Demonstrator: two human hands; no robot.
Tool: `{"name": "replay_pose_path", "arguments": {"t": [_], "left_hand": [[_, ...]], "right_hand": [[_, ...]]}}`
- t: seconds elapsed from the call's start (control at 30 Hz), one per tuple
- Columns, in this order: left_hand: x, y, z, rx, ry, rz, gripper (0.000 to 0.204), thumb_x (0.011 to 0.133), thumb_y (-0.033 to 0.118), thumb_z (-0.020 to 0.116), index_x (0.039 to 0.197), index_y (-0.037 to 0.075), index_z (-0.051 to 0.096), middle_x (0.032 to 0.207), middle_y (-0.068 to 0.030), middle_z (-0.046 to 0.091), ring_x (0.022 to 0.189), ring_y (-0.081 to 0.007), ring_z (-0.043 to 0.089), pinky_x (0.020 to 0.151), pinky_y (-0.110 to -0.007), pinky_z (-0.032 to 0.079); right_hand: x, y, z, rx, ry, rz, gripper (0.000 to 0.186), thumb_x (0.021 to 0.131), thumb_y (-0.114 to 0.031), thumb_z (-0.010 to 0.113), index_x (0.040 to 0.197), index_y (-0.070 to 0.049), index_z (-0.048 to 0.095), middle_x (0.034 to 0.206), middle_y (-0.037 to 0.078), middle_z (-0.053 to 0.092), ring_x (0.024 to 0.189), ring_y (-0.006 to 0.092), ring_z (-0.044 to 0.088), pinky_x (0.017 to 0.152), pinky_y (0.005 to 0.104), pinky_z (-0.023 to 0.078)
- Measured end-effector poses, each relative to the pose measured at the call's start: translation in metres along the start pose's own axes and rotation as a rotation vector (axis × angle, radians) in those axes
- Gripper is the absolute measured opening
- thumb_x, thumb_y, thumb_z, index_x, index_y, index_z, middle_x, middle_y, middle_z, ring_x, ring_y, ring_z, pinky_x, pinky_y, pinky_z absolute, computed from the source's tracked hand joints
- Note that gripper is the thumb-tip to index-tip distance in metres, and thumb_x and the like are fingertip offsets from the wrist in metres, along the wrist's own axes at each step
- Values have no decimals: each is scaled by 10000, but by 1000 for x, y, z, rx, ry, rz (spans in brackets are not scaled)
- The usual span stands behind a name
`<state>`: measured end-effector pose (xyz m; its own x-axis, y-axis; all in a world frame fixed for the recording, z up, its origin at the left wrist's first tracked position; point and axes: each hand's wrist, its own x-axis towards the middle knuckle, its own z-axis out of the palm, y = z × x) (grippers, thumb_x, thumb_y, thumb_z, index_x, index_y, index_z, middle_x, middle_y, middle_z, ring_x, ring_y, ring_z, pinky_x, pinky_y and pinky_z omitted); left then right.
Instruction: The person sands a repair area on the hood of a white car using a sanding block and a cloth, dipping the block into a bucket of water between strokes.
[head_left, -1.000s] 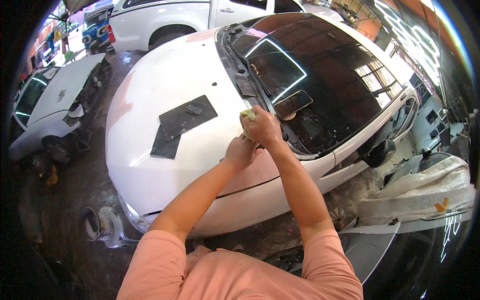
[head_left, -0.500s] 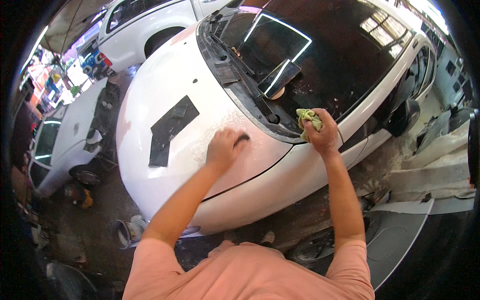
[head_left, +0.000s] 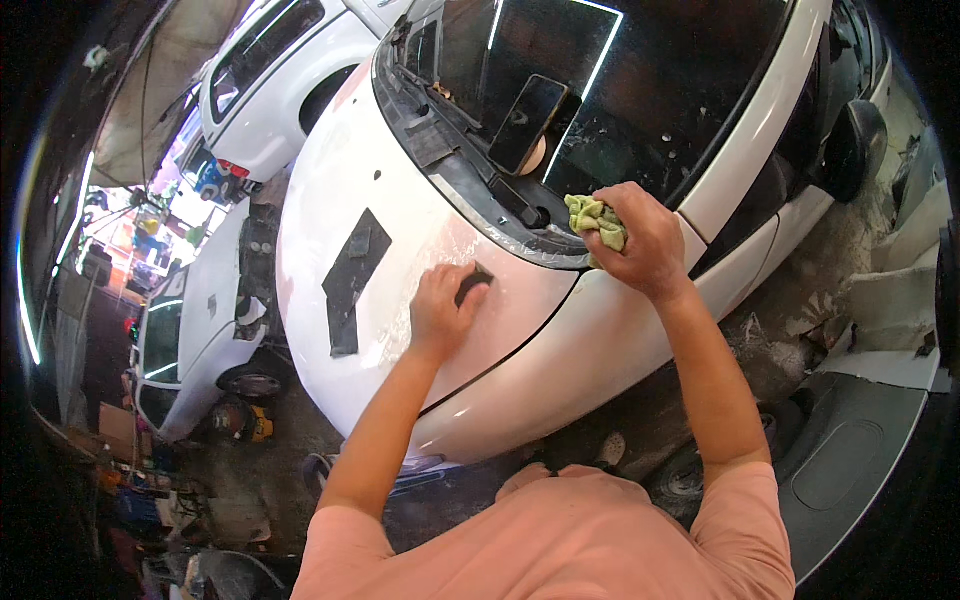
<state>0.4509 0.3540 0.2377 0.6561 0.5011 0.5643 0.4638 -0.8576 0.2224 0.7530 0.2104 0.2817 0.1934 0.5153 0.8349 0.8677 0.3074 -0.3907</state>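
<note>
On the wet white and pinkish hood point(head_left: 325, 190) of a car, my left hand point(head_left: 441, 312) presses down with its fingers closed round a dark piece of sandpaper point(head_left: 474, 284). Water streaks and whitish foam lie about it. Folded black sandpaper sheets point(head_left: 357, 265) rest on the hood to its left. My right hand point(head_left: 648, 242) grips a crumpled yellow-green cloth point(head_left: 594, 219) above the hood's rear corner, close to the windshield's lower edge. Whether the cloth touches the car I cannot tell.
A phone point(head_left: 528, 122) leans on the windshield point(head_left: 680, 90), above the black wiper cowl point(head_left: 440, 140). A side mirror point(head_left: 856, 150) juts out at right. Other white vehicles point(head_left: 195, 330) stand at left, and a grey car panel point(head_left: 840, 450) lies at lower right.
The whole view has shifted and tilted, so the car sits differently in it. My left hand stays on the same hood area, less blurred now; the right hand still grips the cloth.
</note>
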Motion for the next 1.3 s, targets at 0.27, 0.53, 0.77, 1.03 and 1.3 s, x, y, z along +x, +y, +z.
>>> {"name": "replay_pose_path", "arguments": {"t": [0.27, 0.53, 0.77, 1.03, 1.3], "left_hand": [[44, -7, 6, 56, -39, -160, 293, 982, 284, 733, 1148, 44, 714, 1062, -164, 682, 1031, -388, 647, 896, -494, 522], [78, -53, 4, 126, 40, -252, 265, 1007, 299, 699, 1102, 52, 707, 1062, -165, 676, 1030, -394, 640, 904, -496, 513], [9, 7, 4, -38, -50, -58, 320, 953, 277, 763, 1192, 68, 724, 1137, -172, 701, 1081, -379, 655, 945, -472, 519], [40, 0, 7, 8, -44, -173, 304, 958, 281, 754, 1143, 42, 720, 1108, -176, 712, 1048, -396, 666, 906, -486, 531], [64, -60, -5, 103, 58, -219, 342, 995, 351, 706, 1034, 11, 701, 1054, -200, 701, 1038, -407, 650, 903, -490, 515]], "right_hand": [[0, 3, 6, 8, -11, -8, 401, 754, -208, 879, 1067, -80, 663, 919, 113, 671, 860, 316, 716, 734, 423, 593], [-1, -8, 15, 16, -34, 18, 391, 766, -222, 872, 1068, -83, 665, 916, 103, 672, 858, 307, 717, 726, 414, 595], [0, 2, 1, -37, -2, 30, 401, 758, -233, 880, 1062, -86, 664, 928, 100, 672, 854, 311, 713, 727, 418, 591], [-2, 5, 5, 1, -2, 13, 396, 751, -211, 873, 1054, -89, 649, 902, 100, 656, 854, 319, 707, 724, 428, 584], [0, -10, 16, 29, -9, 14, 402, 757, -216, 872, 1070, -91, 653, 912, 103, 663, 859, 320, 709, 723, 421, 587]]}}
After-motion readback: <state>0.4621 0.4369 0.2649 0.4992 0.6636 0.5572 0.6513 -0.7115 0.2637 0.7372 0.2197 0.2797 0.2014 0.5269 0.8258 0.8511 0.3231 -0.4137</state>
